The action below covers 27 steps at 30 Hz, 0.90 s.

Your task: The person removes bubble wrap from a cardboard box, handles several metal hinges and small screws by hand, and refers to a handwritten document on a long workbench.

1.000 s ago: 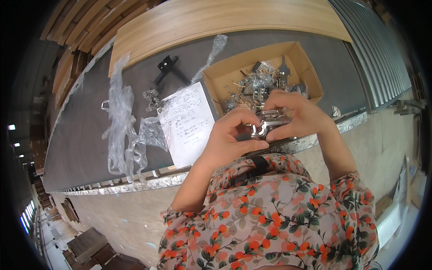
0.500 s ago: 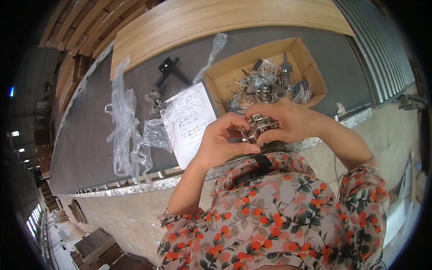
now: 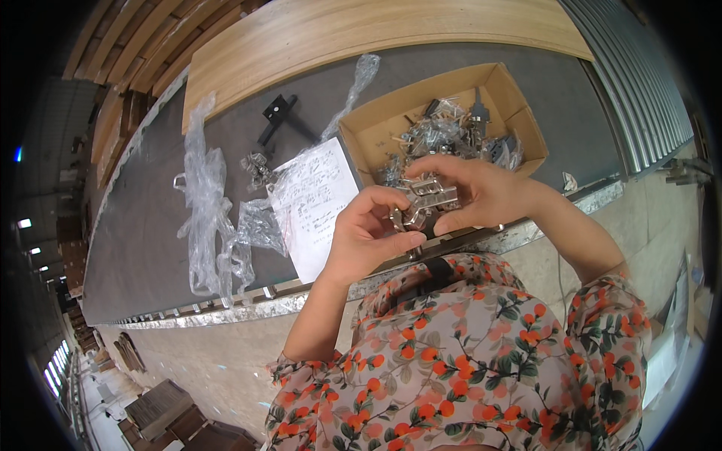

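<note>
Shiny metal cabinet hinges are gathered between my two hands, in front of the near wall of the cardboard box. My left hand pinches the left end of them with thumb and fingers. From the other side my right hand curls round them, its index finger above and its thumb below. How many pieces there are, I cannot tell. Inside the box lies a heap of loose hardware: screws, wooden dowels, metal fittings and small plastic bags.
Left of the box lies a handwritten paper sheet, beside crumpled clear plastic wrap. Further back are a small pile of metal hinges and a black bracket-like piece. A long wooden panel spans the table's far side.
My hands have parted slightly, the left shifting left. The hinges have been turned and lifted, so more of their metal shows between my fingers.
</note>
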Available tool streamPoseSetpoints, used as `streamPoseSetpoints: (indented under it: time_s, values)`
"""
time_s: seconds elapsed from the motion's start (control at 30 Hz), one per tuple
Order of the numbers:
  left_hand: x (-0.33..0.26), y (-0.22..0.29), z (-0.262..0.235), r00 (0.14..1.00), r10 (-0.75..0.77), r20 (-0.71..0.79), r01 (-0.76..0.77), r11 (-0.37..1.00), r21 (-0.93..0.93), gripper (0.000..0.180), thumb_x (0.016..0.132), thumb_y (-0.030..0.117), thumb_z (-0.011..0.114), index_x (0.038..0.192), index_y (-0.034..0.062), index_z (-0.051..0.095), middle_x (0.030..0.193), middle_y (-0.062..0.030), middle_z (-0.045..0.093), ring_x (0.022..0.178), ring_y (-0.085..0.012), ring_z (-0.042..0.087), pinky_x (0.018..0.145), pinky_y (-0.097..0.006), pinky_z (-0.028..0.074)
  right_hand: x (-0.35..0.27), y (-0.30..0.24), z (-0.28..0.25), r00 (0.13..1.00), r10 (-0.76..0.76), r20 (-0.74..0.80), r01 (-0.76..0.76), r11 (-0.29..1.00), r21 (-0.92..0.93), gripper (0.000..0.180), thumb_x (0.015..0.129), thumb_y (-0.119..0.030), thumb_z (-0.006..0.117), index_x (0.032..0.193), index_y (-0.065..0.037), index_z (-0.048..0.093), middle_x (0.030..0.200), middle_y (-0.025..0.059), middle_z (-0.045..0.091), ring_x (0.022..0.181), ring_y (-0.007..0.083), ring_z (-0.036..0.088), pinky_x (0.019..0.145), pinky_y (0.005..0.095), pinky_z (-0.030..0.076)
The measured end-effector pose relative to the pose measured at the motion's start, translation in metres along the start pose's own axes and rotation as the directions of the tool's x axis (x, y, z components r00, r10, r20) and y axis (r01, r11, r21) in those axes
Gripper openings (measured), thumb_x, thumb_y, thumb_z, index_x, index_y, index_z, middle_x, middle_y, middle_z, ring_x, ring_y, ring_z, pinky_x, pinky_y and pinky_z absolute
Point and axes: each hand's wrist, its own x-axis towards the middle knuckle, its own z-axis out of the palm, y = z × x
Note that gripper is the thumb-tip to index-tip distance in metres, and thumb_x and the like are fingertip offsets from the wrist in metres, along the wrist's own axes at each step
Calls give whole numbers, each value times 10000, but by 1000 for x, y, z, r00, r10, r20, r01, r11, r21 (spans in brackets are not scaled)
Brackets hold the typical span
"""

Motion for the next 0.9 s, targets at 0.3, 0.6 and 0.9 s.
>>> streamPoseSetpoints:
  time_s: [0.3, 0.6, 0.9]
  values:
    - [-1, -3, 0, 993, -32, -115, 24, 997, -69, 311, 767, -57, 650, 1037, 2, 507, 978, -86, 582, 836, -155, 611, 736, -279, 531, -1, -4, 5, 996, 84, 11, -85, 976, 202, 285, 888, -259, 583, 1001, -2, 538, 831, 46, 622, 700, 63, 574, 554, 215, 465]
    - [2, -15, 11, 982, -104, -159, 63, 968, -244, 247, 947, 136, 451, 1110, -40, 508, 989, -139, 602, 910, -261, 628, 789, -342, 525, 12, -3, 22, 913, 47, -406, -58, 998, -14, 335, 899, -282, 544, 800, 37, 560, 534, 82, 560, 508, 112, 603, 454, 245, 471]
    - [3, -14, 13, 989, -36, -146, 0, 972, -236, 277, 943, 126, 450, 1125, -72, 514, 1010, -165, 608, 919, -286, 622, 841, -363, 493, 19, 10, 16, 870, 2, -493, -79, 988, -135, 378, 884, -316, 555, 803, 51, 593, 519, 79, 550, 505, 113, 595, 442, 237, 453]
